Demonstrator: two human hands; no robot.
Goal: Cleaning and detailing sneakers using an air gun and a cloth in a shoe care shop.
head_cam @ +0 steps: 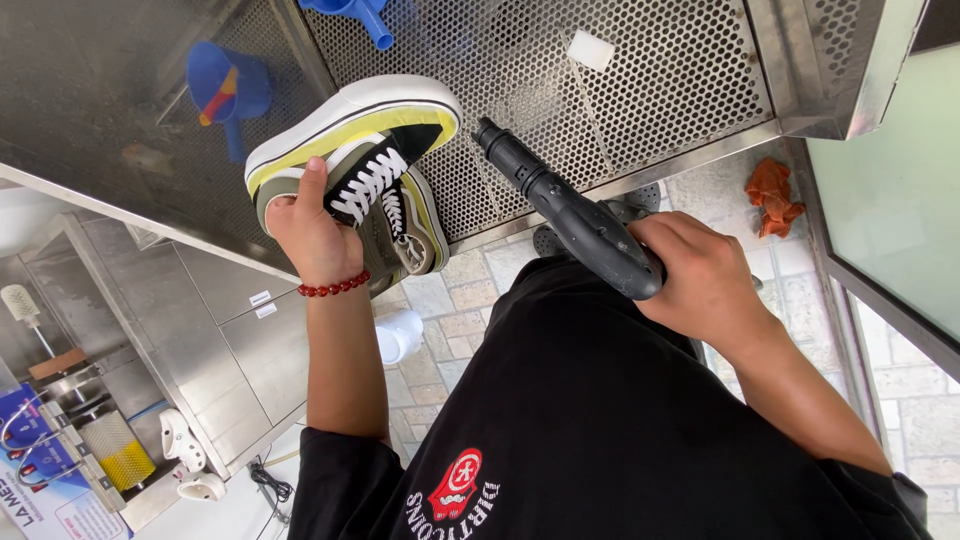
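Note:
My left hand, with a red bead bracelet on the wrist, grips a green, black and yellow sneaker with white laces and a thick white sole. The shoe is held on its side over a perforated steel wash tray. My right hand is closed on the handle of a black spray gun. Its nozzle points toward the sneaker's toe, a short gap away.
A blue scoop lies behind a steel panel at upper left, another blue item at the top edge. A white block rests on the tray. An orange rag lies on the tiled floor. White clogs sit lower left.

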